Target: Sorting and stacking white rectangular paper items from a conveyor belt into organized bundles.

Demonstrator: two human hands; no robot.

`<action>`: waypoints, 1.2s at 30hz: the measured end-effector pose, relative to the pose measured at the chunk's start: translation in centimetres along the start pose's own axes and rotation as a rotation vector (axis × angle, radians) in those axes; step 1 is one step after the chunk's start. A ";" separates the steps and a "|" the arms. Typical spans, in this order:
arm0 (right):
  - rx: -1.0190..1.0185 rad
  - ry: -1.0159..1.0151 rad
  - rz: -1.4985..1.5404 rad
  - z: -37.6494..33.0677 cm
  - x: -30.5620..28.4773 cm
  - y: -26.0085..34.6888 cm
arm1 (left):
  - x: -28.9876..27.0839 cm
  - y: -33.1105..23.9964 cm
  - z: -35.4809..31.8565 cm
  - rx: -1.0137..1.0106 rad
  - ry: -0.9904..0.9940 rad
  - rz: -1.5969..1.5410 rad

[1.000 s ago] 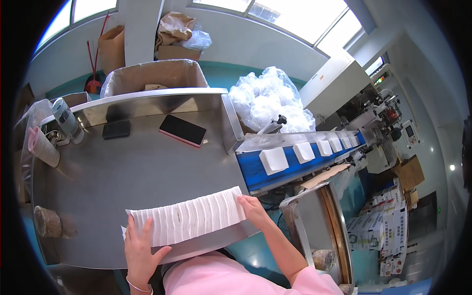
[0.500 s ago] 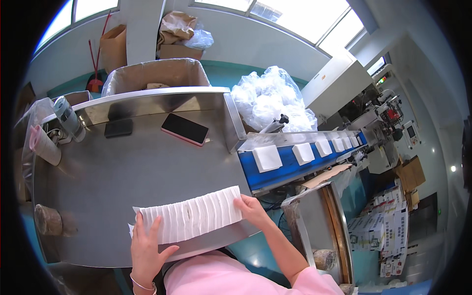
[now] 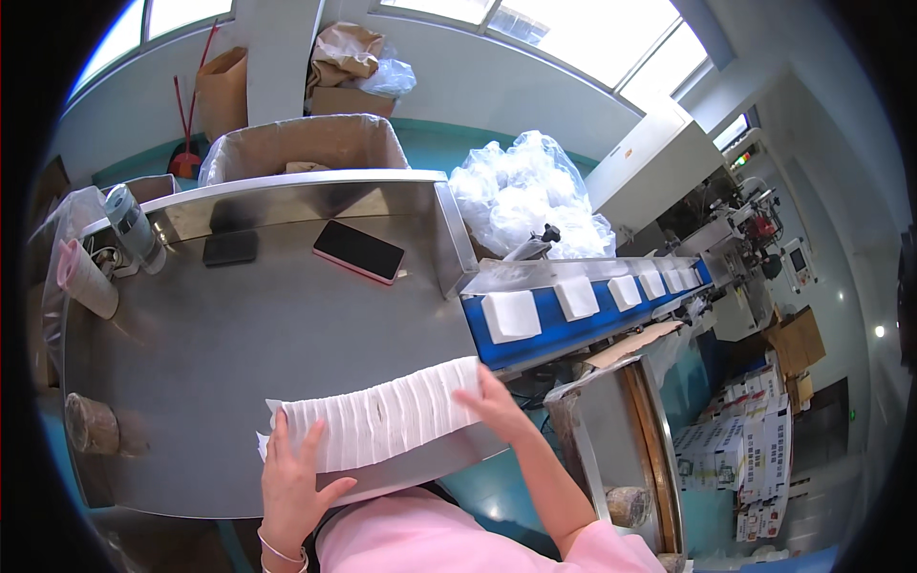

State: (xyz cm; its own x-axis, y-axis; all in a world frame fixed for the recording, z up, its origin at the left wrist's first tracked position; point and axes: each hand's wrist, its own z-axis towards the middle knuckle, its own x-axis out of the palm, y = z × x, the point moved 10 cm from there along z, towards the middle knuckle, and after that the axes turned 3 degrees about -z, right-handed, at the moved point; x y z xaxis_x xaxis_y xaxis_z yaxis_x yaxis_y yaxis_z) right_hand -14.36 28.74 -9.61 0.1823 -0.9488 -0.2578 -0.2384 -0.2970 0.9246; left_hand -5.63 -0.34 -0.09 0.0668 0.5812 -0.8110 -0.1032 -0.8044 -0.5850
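A long row of white folded tissue sheets (image 3: 387,420) lies across the near edge of the steel table (image 3: 239,334). My left hand (image 3: 291,477) presses flat on the row's left end, fingers spread over it. My right hand (image 3: 499,406) holds the row's right end, close to the start of the blue conveyor belt (image 3: 573,320). Several white tissue squares (image 3: 511,313) ride on that belt, spaced apart and running off to the right.
A phone with a red edge (image 3: 359,251) and a dark phone (image 3: 230,247) lie at the table's back. A bottle (image 3: 132,227) and cup (image 3: 86,279) stand at the left. A cardboard bin (image 3: 306,145), clear plastic bags (image 3: 525,191) and packing machinery (image 3: 745,239) lie beyond.
The row of sheets and both hands have shifted slightly to the right, nearer the belt. The squares on the belt have moved along.
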 end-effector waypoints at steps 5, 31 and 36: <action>0.153 0.135 0.003 -0.1 0.9 -1.4 | 0.5 -0.8 0.4 0.015 0.019 0.006; 0.175 -0.378 0.862 1.5 -6.3 -6.8 | 1.0 -2.0 0.5 0.076 0.047 -0.008; -0.167 0.014 -0.026 -0.2 0.6 1.2 | 1.2 -2.3 0.9 0.081 0.075 -0.034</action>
State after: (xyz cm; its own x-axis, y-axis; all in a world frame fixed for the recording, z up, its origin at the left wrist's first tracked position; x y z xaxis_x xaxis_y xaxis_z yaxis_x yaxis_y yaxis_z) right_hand -14.35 27.82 -8.62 0.1997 -0.9392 -0.2794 -0.0718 -0.2984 0.9517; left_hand -6.17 2.35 0.28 0.1458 0.5949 -0.7905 -0.1797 -0.7698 -0.6125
